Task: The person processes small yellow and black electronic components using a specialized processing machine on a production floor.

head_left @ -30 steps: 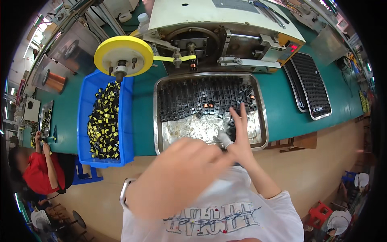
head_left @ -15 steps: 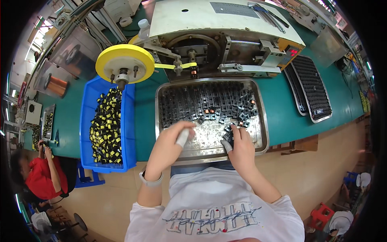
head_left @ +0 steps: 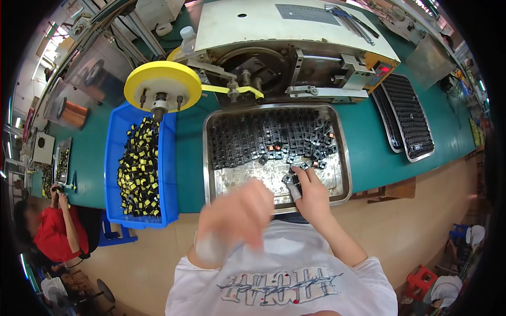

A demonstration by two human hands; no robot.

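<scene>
**Operator:** Holding my right hand (head_left: 311, 197) low on the steel tray (head_left: 341, 158), I have its fingers closed together on a few small black parts (head_left: 293, 181) at the near edge of the pile. That pile (head_left: 263, 138) fills the far half of the tray in rough rows; the near half is mostly bare metal.

**Checker:** And the other hand?

**Operator:** My left hand (head_left: 237, 216) is lifted off the tray, close to my chest and motion-blurred. I cannot tell whether its fingers are apart or pinched on anything. Half a second ago it lay flat on the tray beside the right one, so it has come up and back toward me (a quick move, judging by the blur).

**Checker:** What does that change mean?

**Operator:** In my judgement the left hand has finished its reach into the tray, while the right goes on sorting at the same spot as before. The parts under the right hand have not left the tray.

**Checker:** Surroundings?

**Operator:** A blue bin (head_left: 115, 174) of black-and-yellow parts sits just left of the tray, below a yellow reel (head_left: 162, 84). The machine (head_left: 295, 47) stands behind. Another person in red (head_left: 52, 231) works at far left.
</scene>
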